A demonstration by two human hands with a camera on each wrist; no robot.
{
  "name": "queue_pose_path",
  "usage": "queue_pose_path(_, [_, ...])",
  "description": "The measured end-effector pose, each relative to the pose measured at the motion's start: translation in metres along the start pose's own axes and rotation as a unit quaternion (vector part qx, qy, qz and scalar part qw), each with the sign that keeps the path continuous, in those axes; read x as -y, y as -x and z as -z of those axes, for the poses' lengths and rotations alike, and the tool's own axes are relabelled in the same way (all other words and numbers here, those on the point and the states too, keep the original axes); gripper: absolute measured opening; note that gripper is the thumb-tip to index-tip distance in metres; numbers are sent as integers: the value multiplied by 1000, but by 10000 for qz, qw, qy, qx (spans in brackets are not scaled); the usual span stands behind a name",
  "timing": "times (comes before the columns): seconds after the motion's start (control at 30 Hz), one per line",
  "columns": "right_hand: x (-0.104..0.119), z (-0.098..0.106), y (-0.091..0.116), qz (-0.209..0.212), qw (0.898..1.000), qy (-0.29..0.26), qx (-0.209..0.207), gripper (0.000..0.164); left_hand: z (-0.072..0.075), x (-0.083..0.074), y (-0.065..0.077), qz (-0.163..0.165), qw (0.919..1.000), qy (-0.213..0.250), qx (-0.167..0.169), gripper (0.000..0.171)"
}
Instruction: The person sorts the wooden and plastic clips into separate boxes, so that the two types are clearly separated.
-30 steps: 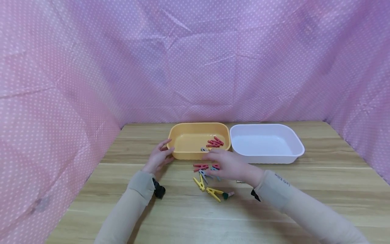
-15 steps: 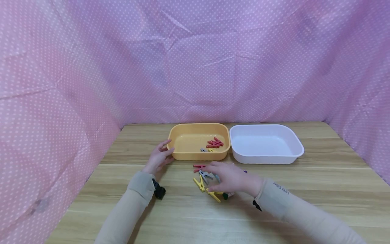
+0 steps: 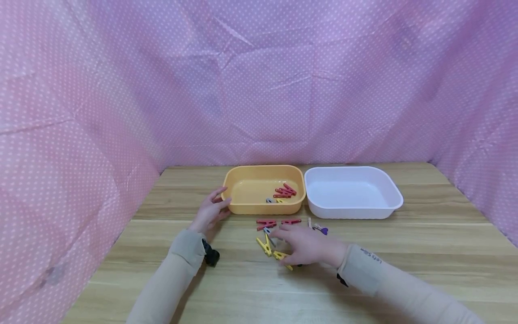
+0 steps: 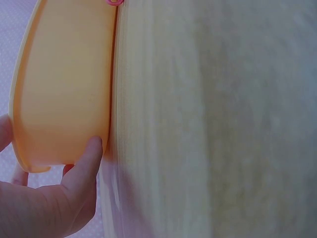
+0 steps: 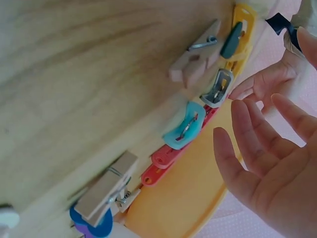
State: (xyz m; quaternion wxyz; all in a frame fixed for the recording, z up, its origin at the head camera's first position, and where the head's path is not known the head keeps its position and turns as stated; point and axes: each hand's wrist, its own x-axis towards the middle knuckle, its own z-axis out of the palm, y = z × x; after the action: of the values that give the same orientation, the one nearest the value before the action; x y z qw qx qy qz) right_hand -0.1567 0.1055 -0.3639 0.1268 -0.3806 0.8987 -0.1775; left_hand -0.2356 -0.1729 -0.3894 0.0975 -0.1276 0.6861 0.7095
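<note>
My left hand (image 3: 210, 210) holds the left end of the yellow-orange tub (image 3: 259, 209), thumb against its front wall and fingers round the corner. Over the clothespins in front of the tub hovers my right hand (image 3: 305, 245), fingers loosely bent with nothing between them. Around it on the table lie a red clothespin (image 3: 265, 222), another red clothespin (image 3: 291, 221), a yellow clothespin (image 3: 264, 246) and a second yellow clothespin (image 3: 279, 255). The right wrist view also has a blue clothespin (image 5: 188, 126), a grey clothespin (image 5: 218, 88) and a wooden clothespin (image 5: 198, 54) with a green piece.
Inside the tub are several red clothespins (image 3: 285, 191), plus grey and yellow ones by the front wall. A white tub (image 3: 354, 213) stands against its right side. Small wooden clothespins, one with a purple heart (image 3: 324, 231), lie before it. Pink dotted cloth (image 3: 259, 90) hangs behind.
My right hand has moved from the tub's front edge toward me over the clothespins, uncovering the red ones and the purple heart. My left hand stays at the tub.
</note>
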Motion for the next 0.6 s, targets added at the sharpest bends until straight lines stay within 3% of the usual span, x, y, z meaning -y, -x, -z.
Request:
queue_pose_path(0.27, [-3,-9,0,-461,9976,-204,479,70,0,1,0,-18,10000,0,-12,55])
queue_pose_path(0.6, [-4,-15,-3,-401,9971,58,644,70,0,2,0,-81,10000,2,30,55])
